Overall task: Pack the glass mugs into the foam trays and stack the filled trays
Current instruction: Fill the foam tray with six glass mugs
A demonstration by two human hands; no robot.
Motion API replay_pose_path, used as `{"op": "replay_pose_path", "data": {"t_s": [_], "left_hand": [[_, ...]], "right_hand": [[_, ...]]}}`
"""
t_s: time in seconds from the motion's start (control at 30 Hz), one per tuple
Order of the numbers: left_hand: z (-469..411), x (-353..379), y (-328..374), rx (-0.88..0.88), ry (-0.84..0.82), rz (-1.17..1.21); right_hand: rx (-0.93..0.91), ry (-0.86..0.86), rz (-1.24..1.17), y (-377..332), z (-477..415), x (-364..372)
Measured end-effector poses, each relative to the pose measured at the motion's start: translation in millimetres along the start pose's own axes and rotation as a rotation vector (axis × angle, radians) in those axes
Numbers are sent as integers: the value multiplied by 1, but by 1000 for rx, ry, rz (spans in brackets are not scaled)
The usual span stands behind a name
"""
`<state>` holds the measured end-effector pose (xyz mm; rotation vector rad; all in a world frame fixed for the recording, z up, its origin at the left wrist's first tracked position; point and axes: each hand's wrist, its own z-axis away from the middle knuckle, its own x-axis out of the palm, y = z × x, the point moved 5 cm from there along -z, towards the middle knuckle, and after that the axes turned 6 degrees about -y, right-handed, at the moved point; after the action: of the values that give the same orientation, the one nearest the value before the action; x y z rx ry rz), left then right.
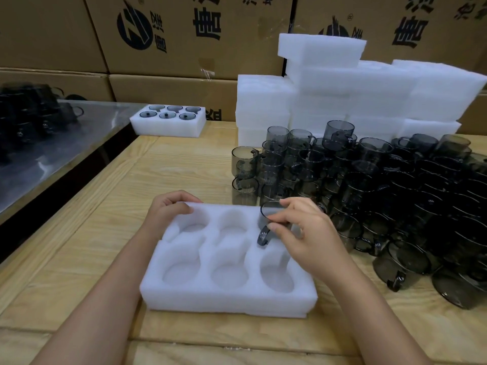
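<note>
Seen from above, a person packs glassware at a pale wooden table (pixel 184 164). At far left stands a metal table (pixel 52 143) bearing a blurred group of dark mugs (pixel 34 111). Behind it, toward the middle, a filled foam tray (pixel 168 129) holds six mugs, well apart from the hands.

In the foreground the left hand (pixel 168 209) has its fingers curled over the far left corner of an open foam tray (pixel 226 301), gripping it steady. The tray has six round pockets in two rows, and five show bare foam.

Over the far right pocket, the right hand (pixel 300 230) pinches a smoky glass mug (pixel 267 213) at its rim between thumb and fingertips. The mug is partly sunk into that pocket, with its handle (pixel 263 237) pointing toward the person.

To the right, a large pile of loose mugs (pixel 395 185) covers the table, some stacked, some tipped over. Behind it rises a stack of empty foam trays (pixel 342 88), with cardboard boxes (pixel 184 35) along the back.

The mug looks thin-walled, smooth and breakable, so it likely needs a firm rim or handle hold and a gentle press. The foam looks light and soft, likely to shift unless held down.
</note>
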<state>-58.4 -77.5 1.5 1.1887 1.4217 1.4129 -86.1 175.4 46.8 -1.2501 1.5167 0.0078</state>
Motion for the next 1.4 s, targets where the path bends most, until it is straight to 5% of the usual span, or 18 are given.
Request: {"op": "replay_pose_path", "data": {"t_s": [0.17, 0.3, 0.4, 0.6, 0.73, 0.83, 0.9, 1.03, 1.13, 1.4], "left_hand": [[0, 1, 0, -7, -2, 5], [0, 1, 0, -14, -8, 9], [0, 2, 0, -23, -8, 20], [1, 3, 0, -30, -14, 11], [1, 4, 0, -39, -18, 18], [1, 4, 1, -38, -28, 20], [2, 4, 1, -35, -29, 26], [1, 4, 0, -36, -31, 29], [0, 4, -2, -40, -38, 32], [2, 8, -2, -1, -54, -19]], "right_hand": [[-44, -69, 70, 0, 2, 2], [50, -320, 25, 3, 6, 13], [35, -486, 272, 6, 10, 22], [29, -521, 392, 4, 9, 25], [69, -343, 198, -2, 10, 13], [-2, 225, 431, -2, 17, -32], [149, 383, 625, 8, 26, -51], [560, 48, 892, 32, 32, -44], [566, -136, 953, 33, 29, -31], [344, 183, 626, 24, 25, -35]]}}
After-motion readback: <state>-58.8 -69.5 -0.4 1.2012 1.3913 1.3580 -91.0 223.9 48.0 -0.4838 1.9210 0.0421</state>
